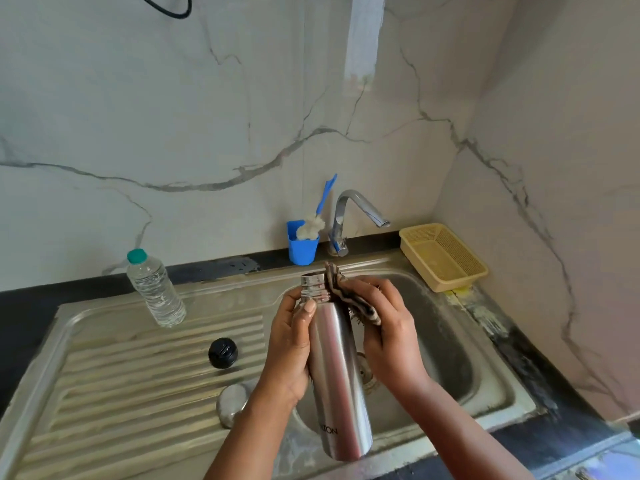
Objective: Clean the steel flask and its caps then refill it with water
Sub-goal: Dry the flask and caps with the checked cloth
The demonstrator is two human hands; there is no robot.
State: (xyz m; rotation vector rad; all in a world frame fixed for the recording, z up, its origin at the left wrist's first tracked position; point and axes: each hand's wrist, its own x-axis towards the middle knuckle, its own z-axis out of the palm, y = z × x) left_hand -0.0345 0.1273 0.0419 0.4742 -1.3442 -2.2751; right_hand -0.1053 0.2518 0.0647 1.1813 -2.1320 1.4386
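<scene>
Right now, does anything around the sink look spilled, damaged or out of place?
No spill shows. The counter edge right of the sink looks worn and stained, with yellow residue under the basket. Both caps lie off the flask.

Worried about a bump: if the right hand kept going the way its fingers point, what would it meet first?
The right hand points up-left, pressing the striped cloth onto the steel flask neck. Going on, it likely meets the flask's threaded neck first.

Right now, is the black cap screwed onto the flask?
No, the black cap lies on the sink's ridged drainboard, and the flask has its threaded mouth bare.
</scene>
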